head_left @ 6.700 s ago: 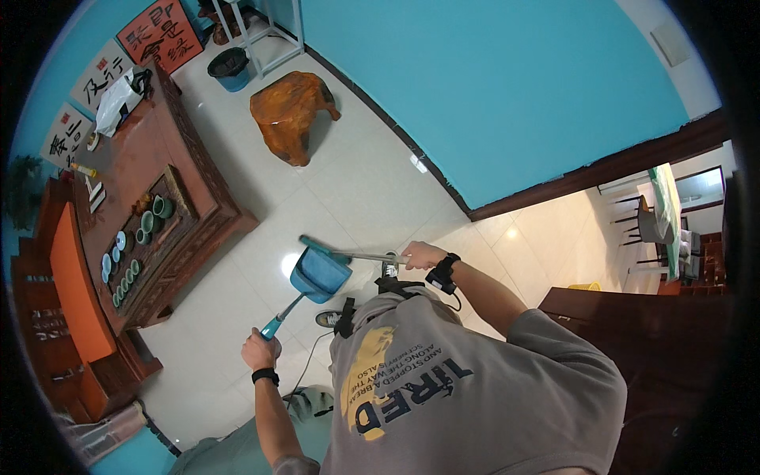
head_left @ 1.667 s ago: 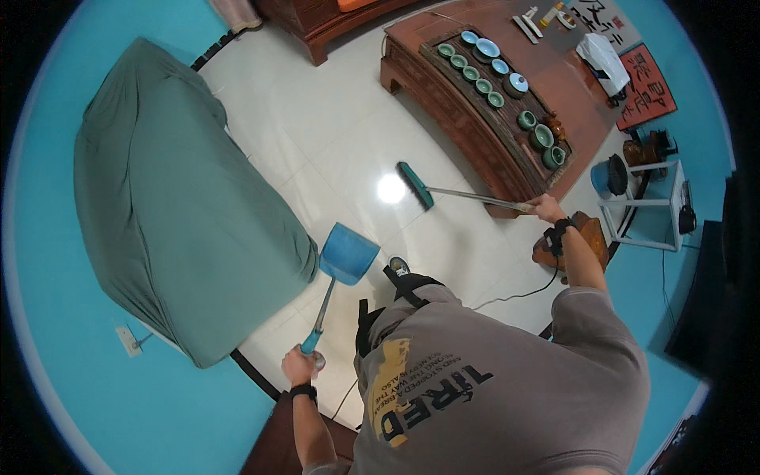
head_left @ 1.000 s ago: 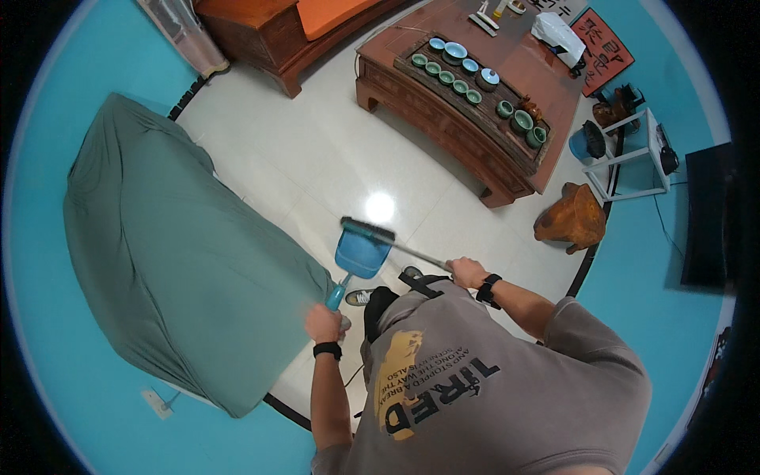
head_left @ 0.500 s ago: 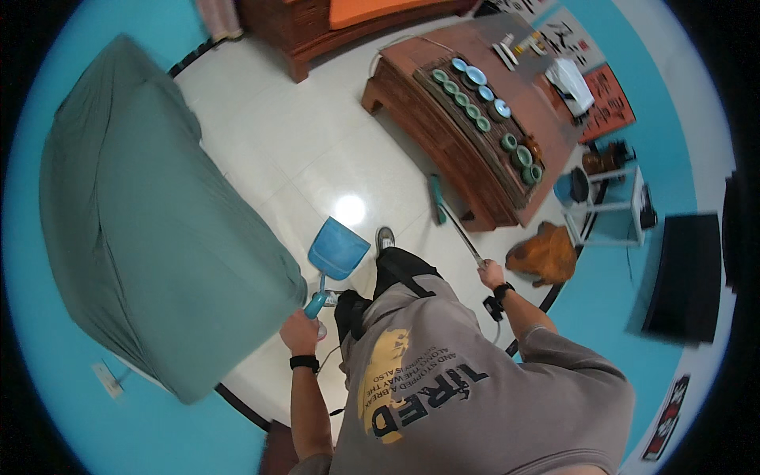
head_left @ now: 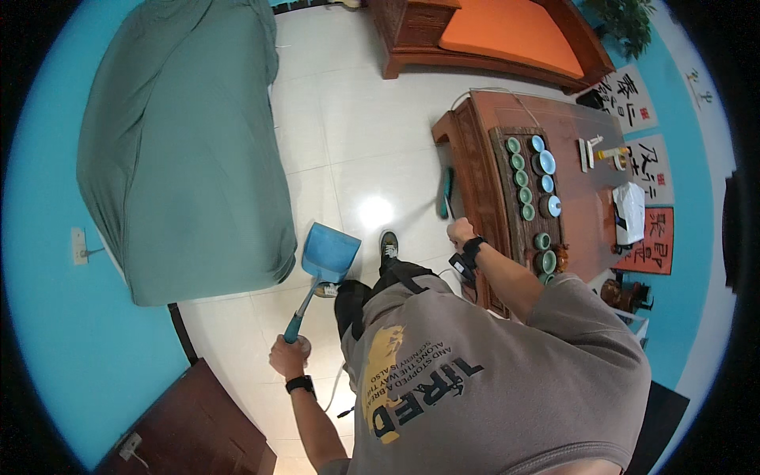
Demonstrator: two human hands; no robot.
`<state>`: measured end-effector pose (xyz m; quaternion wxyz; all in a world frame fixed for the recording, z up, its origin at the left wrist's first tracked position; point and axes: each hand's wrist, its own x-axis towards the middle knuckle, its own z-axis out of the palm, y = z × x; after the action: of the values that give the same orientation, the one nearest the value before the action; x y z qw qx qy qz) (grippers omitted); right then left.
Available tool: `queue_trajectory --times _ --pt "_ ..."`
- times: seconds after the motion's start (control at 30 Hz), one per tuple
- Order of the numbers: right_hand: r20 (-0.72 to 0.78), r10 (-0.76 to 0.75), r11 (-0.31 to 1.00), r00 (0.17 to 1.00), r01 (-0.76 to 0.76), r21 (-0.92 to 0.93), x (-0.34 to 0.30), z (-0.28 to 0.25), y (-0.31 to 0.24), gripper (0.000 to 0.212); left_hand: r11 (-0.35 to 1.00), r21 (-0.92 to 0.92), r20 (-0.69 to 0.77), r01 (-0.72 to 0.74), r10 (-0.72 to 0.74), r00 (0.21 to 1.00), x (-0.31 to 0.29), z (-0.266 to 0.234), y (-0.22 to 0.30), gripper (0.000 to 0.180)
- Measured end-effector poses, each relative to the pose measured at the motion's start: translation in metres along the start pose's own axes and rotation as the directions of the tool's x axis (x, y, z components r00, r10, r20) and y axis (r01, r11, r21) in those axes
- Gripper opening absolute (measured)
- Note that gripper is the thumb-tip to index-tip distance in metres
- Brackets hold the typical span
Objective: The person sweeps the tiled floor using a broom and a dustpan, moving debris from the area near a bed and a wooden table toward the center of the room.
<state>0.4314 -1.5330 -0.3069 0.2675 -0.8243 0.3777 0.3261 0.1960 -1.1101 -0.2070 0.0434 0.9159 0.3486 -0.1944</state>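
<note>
The left hand [head_left: 286, 356] is closed around the handle of the blue plastic dustpan [head_left: 328, 253], whose pan rests on the white tiled floor [head_left: 348, 134] at 12 o'clock from it. The right hand [head_left: 460, 232] grips the thin broom [head_left: 446, 194] beside the long wooden tea table [head_left: 475, 158]. I think short strokes toward a flat pan edge work best.

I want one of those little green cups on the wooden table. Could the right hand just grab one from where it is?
Probably not straight away. The right hand is closed around the broom handle, so it is full. The green cups sit on the wooden tea table close beside it, with nothing between, so the way looks free otherwise.
</note>
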Motion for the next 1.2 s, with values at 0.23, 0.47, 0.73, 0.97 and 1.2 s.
queue_trajectory --times 0.23,0.47,0.73,0.97,1.2 --pt "0.251 -0.491 0.678 0.834 0.547 -0.491 -0.044 0.027 -0.049 0.030 0.974 -0.122 0.034 0.190 -0.188 0.982 -0.023 0.013 0.023 0.024" --pt "0.622 -0.521 0.336 0.584 0.811 -0.479 -0.138 0.057 -0.061 0.026 0.979 -0.155 0.112 0.133 -0.117 0.987 -0.009 0.015 0.007 0.029" --pt "0.393 -0.732 0.497 0.556 0.831 -0.250 -0.098 0.048 -0.087 0.034 0.984 -0.160 0.148 0.082 -0.058 0.987 0.004 0.009 -0.002 0.030" --pt "0.398 -0.536 0.789 0.744 0.609 -0.075 -0.071 0.078 -0.140 0.040 0.986 -0.148 0.129 0.082 -0.063 0.990 0.017 -0.017 0.010 0.038" --pt "0.282 -0.582 0.729 0.763 0.643 -0.234 0.013 0.059 -0.189 0.036 1.000 0.003 0.038 0.027 -0.027 0.999 0.045 -0.050 0.097 0.037"
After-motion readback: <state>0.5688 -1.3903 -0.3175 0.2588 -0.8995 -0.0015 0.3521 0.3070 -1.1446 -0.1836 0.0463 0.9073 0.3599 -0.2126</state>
